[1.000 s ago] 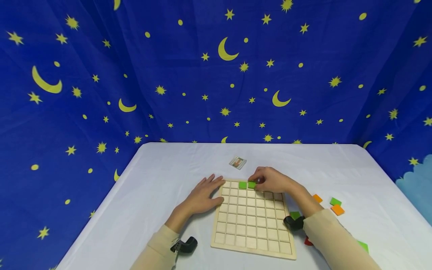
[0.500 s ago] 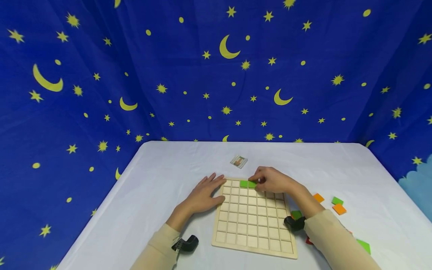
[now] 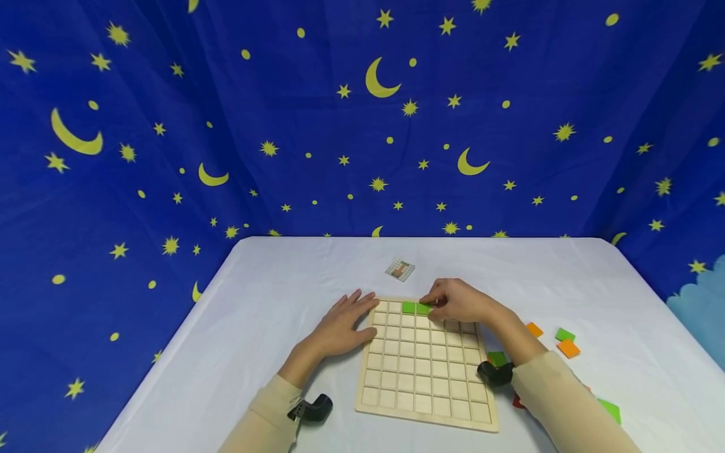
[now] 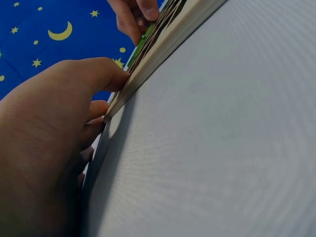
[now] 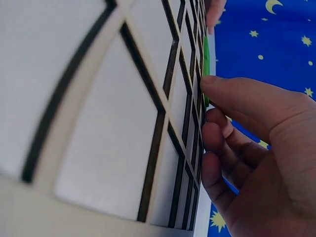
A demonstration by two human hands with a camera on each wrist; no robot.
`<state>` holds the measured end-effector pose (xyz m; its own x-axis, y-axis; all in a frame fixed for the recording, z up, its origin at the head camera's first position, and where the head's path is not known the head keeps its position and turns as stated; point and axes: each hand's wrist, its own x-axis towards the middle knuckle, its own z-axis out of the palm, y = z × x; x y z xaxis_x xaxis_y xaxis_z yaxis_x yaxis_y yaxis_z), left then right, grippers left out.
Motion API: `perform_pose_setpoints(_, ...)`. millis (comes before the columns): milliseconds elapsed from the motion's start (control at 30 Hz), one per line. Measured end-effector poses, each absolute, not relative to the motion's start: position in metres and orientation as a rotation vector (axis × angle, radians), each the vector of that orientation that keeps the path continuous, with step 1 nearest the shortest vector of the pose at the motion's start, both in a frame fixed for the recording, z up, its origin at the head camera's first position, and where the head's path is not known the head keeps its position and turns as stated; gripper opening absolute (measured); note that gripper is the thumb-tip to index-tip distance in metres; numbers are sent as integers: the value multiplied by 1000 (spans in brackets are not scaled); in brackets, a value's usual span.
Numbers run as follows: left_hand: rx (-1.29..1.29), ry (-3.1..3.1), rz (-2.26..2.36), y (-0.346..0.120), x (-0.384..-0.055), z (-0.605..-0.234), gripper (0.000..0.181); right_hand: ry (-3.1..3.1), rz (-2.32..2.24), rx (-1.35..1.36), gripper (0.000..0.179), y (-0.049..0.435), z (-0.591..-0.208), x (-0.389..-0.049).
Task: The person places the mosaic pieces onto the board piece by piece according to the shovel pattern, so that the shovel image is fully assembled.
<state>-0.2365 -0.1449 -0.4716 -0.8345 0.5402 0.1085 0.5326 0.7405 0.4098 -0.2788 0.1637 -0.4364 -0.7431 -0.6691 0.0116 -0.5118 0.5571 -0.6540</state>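
Note:
A square wooden board [image 3: 421, 367] with a grid of shallow cells lies in front of me in the head view. Two green tiles sit side by side in its far row, the left tile [image 3: 408, 307] uncovered and the right tile [image 3: 422, 309] partly hidden by fingers. My right hand [image 3: 457, 301] pinches that right tile between thumb and index finger, its other fingers curled, as the right wrist view also shows at close range. With fingers spread, my left hand [image 3: 338, 328] rests at the board's far left corner, thumb and fingertips touching the edge.
Beyond the board lies a small patterned card [image 3: 400, 270]. To the right are loose tiles: an orange tile [image 3: 568, 348], a green tile [image 3: 565, 335] and several others, some partly behind the right sleeve [image 3: 561, 396]. A starry blue curtain [image 3: 317, 113] surrounds the table.
The right green tile now lies level with the left one, the gap between them closed. My right fingers have shifted slightly right on it; my left hand stays in place.

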Motion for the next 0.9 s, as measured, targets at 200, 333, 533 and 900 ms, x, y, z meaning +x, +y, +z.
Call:
perform_pose_setpoints(200, 892, 2919, 680, -145, -236, -473, 64, 2548, -974, -990, 34, 166, -439, -280)
perform_pose_setpoints(333, 885, 2921, 677, -146, -236, -474, 64, 2549, -965, -980, 35, 167, -438, -278)
perform_pose_setpoints(533, 883, 2922, 683, -147, -236, -473, 65, 2586, -981, -971, 40, 171, -426, -271)
perform_pose_setpoints(900, 886, 2908, 684, -145, -235, -471, 65, 2641, -969, -904, 44, 194, -422, -265)
